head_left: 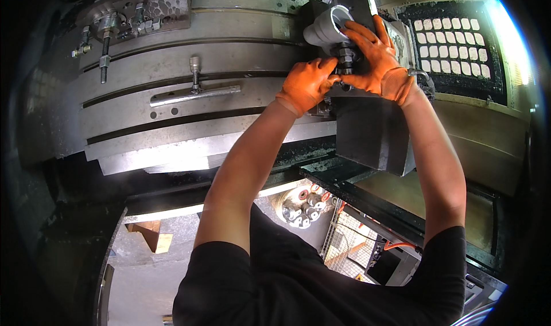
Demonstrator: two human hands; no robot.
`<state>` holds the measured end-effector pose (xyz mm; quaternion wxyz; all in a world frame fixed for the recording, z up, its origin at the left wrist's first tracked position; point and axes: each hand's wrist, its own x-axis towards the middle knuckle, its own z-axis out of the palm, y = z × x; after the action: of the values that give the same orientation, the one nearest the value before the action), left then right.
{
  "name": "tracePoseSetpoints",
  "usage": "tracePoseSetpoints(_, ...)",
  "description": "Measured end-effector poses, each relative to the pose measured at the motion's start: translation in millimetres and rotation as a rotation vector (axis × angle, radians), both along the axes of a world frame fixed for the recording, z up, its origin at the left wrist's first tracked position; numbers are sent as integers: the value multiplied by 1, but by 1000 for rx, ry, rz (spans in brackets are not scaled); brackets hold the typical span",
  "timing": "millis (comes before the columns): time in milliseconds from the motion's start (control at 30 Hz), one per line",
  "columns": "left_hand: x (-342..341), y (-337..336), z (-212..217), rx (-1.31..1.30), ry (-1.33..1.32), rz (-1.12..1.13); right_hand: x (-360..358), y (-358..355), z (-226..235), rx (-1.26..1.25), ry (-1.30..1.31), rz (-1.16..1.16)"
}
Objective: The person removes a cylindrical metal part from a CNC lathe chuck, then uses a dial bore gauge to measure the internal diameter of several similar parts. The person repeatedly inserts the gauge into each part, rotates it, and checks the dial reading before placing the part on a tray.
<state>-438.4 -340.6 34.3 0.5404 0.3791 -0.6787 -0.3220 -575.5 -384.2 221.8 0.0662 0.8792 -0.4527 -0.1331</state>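
Observation:
Both my hands wear orange gloves and work at the right end of the slotted machine table (229, 59). My left hand (307, 85) is closed, fingertips and thumb pinched at the lower end of a dark threaded stud with nuts (346, 56). Across from it, my right hand (376, 59) has its fingers stretched apart, the tips by the rim of a grey hollow cylindrical part (326, 29). Its thumb reaches below the nuts, toward my left fingertips. The grey part lies tilted against a dark block fixture, and my right hand partly covers the fixture.
A socket wrench (195, 94) lies on the table to the left. Farther back left sits a metal plate (163, 10) with studs and nuts. A dark box-shaped block (373, 131) stands below my hands. A perforated panel (453, 48) is at right; round metal parts (301, 208) sit below.

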Motion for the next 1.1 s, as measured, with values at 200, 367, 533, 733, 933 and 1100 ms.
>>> tracePoseSetpoints(200,-38,18,0,442,704,-101,-9,-8,-4,0,-3,10)
tracePoseSetpoints(367,-53,22,-1,393,724,90,-5,-5,-7,-10,-61,14)
tracePoseSetpoints(533,-14,15,13,177,318,12,-13,-8,-6,-51,-99,100)
tracePoseSetpoints(733,-26,27,11,377,581,-88,-18,-16,-12,-15,-39,34)
tracePoseSetpoints(933,-55,44,16,738,831,-255,-7,-15,-7,15,67,-35)
tracePoseSetpoints(1100,-55,35,9,579,686,-180,-11,-14,-9,63,-39,11)
